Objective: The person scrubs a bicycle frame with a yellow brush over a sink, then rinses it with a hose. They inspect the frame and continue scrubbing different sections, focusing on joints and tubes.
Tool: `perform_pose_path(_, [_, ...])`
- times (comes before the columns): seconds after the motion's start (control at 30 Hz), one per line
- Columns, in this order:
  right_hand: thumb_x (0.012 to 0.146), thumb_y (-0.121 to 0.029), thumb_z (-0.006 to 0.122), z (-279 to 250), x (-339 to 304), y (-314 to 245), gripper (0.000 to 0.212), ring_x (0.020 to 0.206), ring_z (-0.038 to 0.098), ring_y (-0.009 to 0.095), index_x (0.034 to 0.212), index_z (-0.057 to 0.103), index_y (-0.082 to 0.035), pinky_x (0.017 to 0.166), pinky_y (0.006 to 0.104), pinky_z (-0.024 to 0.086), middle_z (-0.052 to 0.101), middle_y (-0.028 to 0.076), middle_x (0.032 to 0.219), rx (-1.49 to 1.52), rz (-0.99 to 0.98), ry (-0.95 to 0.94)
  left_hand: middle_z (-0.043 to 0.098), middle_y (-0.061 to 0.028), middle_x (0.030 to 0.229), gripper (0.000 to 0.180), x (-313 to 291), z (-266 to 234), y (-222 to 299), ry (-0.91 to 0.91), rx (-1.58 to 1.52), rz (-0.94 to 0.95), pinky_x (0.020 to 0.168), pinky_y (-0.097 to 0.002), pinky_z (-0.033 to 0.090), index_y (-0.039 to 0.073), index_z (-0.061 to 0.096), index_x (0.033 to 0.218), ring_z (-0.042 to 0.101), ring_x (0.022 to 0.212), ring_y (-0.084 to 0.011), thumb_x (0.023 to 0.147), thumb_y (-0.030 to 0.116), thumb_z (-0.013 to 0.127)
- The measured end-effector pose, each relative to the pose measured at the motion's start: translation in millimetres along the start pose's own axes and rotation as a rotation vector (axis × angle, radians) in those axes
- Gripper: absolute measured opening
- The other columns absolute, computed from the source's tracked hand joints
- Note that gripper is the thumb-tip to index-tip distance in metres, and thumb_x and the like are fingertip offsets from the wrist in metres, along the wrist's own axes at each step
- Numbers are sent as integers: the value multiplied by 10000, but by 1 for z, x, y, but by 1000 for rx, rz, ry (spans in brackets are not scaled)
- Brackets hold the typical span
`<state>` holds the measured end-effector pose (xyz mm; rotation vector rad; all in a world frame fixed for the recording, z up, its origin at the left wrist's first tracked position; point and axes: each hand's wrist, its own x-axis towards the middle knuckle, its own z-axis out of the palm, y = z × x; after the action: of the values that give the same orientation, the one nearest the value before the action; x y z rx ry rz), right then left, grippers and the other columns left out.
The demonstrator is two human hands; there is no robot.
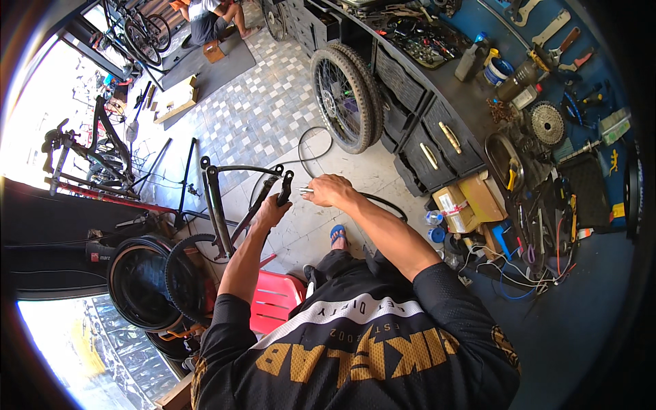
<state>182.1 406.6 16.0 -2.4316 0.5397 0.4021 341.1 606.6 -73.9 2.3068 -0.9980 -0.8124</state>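
In front of me stands a dark bicycle frame section [216, 210], with slim tubes and holes at its upper ends. My left hand [272, 213] is closed round its right side, just below a short black end piece [285, 187] with holes. Close by on the right, my right hand [332, 190] pinches a small silvery metal piece [305, 190] that points toward that end. A narrow gap separates the metal piece from the frame section. What exactly the small piece is cannot be made out, and the fingers round it are partly hidden.
A red plastic chair [275, 301] is by my legs. Bicycle wheels [342, 99] lean on a dark cabinet [437, 137], whose top carries tools and a cassette [547, 124]. Cardboard boxes [459, 208] lie below. Tyres [142, 281] stand at left. Another person [208, 20] sits far off.
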Motion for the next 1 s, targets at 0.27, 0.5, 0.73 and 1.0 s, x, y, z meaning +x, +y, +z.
perform_pose_path(0.27, [962, -476, 627, -1, -4, 4, 427, 1090, 697, 370, 1108, 749, -94, 950, 481, 549, 740, 184, 1119, 88, -41, 99, 616, -109, 615, 392, -2, -4, -5, -117, -56, -210, 444, -391, 482, -1, 634, 922, 606, 465, -213, 880, 362, 776])
perform_pose_path(0.5, [905, -506, 694, 28, -82, 112, 492, 1044, 664, 399, 1143, 697, -76, 883, 508, 538, 708, 207, 1064, 277, 105, 256, 496, -23, 540, 298, -1, 19, 29, -141, -350, -339, 346, -325, 397, 48, 542, 846, 477, 376, -143, 916, 248, 751])
perform_pose_path(0.73, [886, -163, 644, 93, -263, 315, 399, 1082, 673, 390, 1257, 603, -20, 900, 462, 541, 681, 244, 1171, 479, 829, 983, 455, -2, 540, 314, -10, 61, 139, -242, -567, -229, 352, -310, 384, 80, 500, 835, 445, 381, -120, 948, 247, 741])
perform_pose_path(1.0, [1031, -212, 602, 88, -401, 423, 229, 784, 697, 178, 1092, 651, 3, 725, 298, 541, 700, 103, 913, 1272, 942, 1536, 439, 11, 515, 332, -4, 103, 280, -395, -649, 7, 374, -304, 364, 87, 484, 801, 415, 381, -108, 969, 231, 733])
